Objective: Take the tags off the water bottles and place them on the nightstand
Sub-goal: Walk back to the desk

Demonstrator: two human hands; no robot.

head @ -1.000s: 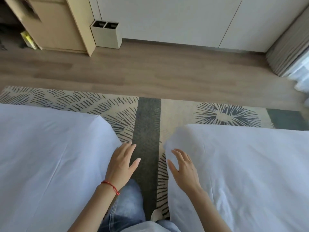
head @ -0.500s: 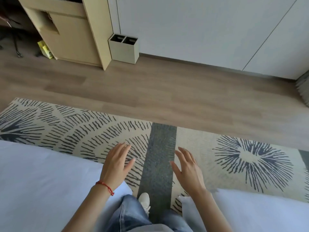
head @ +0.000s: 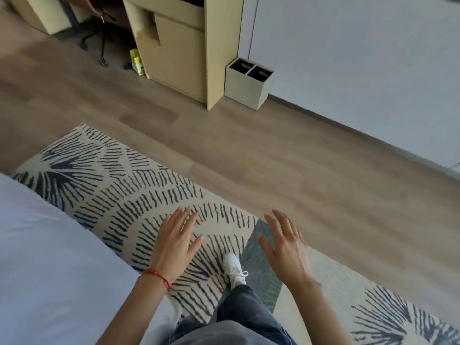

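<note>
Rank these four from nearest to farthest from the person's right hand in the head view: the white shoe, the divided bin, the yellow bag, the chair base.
Measured from the right hand:
1. White shoe, just below-left of it on the rug.
2. Divided bin, ahead against the wall.
3. Yellow bag, left of the cabinet.
4. Chair base, far upper left.

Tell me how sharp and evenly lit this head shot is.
Head view: soft daylight, no harsh glare; motion blur smears the tan wooden cabinet and grey wall; wide-angle distortion tilts the floor line; both open hands, left and right, are slightly soft.
</note>
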